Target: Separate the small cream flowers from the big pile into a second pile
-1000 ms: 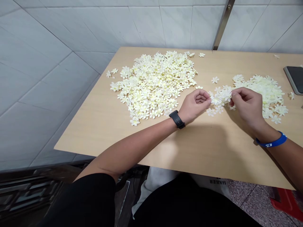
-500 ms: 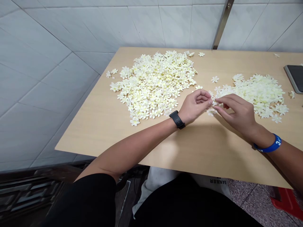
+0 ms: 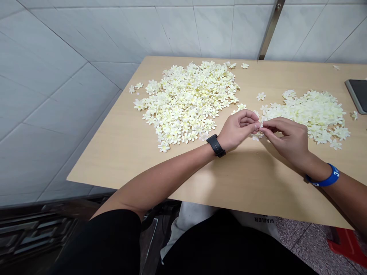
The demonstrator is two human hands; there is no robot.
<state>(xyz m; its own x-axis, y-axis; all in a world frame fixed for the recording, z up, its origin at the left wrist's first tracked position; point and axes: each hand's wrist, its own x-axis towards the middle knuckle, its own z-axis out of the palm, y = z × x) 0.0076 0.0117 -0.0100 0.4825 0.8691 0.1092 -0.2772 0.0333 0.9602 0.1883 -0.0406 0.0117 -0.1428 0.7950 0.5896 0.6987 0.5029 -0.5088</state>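
On the left of the tabletop (image 3: 126, 162), a large pile of yellow-centred cream flowers (image 3: 189, 103) is lying undisturbed. Toward the middle, your left hand (image 3: 238, 130) is pinching a small pale flower (image 3: 261, 124), mostly hidden, in a narrow thumb-and-finger grip. Your right hand (image 3: 289, 138), no longer standing apart as it was a second ago, is now pinching there too, so both hands are working on one piece. Farther right, a paler flower heap (image 3: 315, 110) is resting near a phone (image 3: 358, 94).
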